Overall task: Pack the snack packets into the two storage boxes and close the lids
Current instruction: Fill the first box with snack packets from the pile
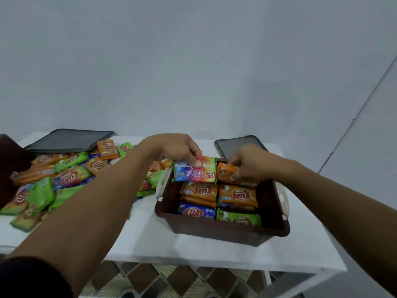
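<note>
A plain, pale grey-blue wall [193, 61] fills the upper half of the view, smooth and bare; at the right a thin dark line [363, 106] runs slantwise down it, where a second wall face [378, 147] seems to meet the first; the light is soft and even, casting only faint shadows; a white table [150, 239] stands against the wall, its top flat and its front edge thick; below that edge white frame bars [267, 279] show; the floor [171, 280] beneath is tiled in brown diamonds and pale ribbed shapes.
</note>
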A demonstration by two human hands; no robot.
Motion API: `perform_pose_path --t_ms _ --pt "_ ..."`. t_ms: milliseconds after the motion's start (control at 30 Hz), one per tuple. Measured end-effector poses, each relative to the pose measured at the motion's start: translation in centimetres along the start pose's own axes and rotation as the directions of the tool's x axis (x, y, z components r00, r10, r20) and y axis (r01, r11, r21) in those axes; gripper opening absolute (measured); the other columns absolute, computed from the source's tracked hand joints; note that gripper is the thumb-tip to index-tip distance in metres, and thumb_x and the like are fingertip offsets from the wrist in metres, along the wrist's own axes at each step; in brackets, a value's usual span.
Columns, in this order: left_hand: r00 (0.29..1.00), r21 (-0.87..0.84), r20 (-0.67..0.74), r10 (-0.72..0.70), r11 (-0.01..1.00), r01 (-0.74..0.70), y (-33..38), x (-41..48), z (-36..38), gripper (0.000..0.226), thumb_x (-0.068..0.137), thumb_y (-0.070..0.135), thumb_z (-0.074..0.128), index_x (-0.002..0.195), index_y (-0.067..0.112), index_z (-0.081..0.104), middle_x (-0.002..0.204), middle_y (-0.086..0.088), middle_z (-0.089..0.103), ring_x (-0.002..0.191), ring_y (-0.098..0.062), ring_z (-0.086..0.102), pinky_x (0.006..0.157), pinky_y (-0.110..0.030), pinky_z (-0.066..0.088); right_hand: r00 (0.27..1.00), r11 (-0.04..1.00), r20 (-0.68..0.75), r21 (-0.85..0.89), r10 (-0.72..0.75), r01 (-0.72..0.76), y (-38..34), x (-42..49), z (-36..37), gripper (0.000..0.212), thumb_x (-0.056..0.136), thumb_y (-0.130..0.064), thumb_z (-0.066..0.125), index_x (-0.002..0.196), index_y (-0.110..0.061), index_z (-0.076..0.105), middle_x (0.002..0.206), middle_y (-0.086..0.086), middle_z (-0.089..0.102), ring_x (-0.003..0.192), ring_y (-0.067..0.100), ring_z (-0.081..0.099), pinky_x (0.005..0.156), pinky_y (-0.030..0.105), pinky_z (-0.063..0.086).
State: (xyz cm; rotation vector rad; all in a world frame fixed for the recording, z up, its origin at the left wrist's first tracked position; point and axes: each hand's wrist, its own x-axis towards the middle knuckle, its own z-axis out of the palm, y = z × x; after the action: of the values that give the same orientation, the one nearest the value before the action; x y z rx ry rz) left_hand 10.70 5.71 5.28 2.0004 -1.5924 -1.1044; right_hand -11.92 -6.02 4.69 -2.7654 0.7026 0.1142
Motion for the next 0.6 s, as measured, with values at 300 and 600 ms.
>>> perform_pose_path --t_ms 300,600 --pt "0.989 0.540 0.026 -0.145 0.834 0.109 -0.5 5.1 5.6 0.018 0.099 0.032 0.063 0.115 0.024 0.066 0.120 -0.001 0.064 0.104 -0.020 0.054 0.085 -0.034 0.042 0.986 0.892 -0.020 -0.431 -0.164 0.140 1.8 -0.3 7.3 0.028 0.089 -0.018 0.062 0.117 -0.016 0.058 0.113 0.005 0.056 0.100 0.025 0.059 0.066 0.031 0.040" --pt "0.988 0.581 -0.146 -0.042 0.805 0.120 -1.2 4.9 7.2 0.031 0.097 0.036 0.065 0.124 0.022 0.070 0.117 -0.001 0.069 0.107 -0.021 0.062 0.083 -0.032 0.044 0.994 0.950 -0.039 -0.302 -0.100 0.084 2.8 0.7 7.4 0.045 0.081 -0.037 0.075 0.119 -0.020 0.057 0.109 0.000 0.055 0.099 0.021 0.059 0.066 0.028 0.036"
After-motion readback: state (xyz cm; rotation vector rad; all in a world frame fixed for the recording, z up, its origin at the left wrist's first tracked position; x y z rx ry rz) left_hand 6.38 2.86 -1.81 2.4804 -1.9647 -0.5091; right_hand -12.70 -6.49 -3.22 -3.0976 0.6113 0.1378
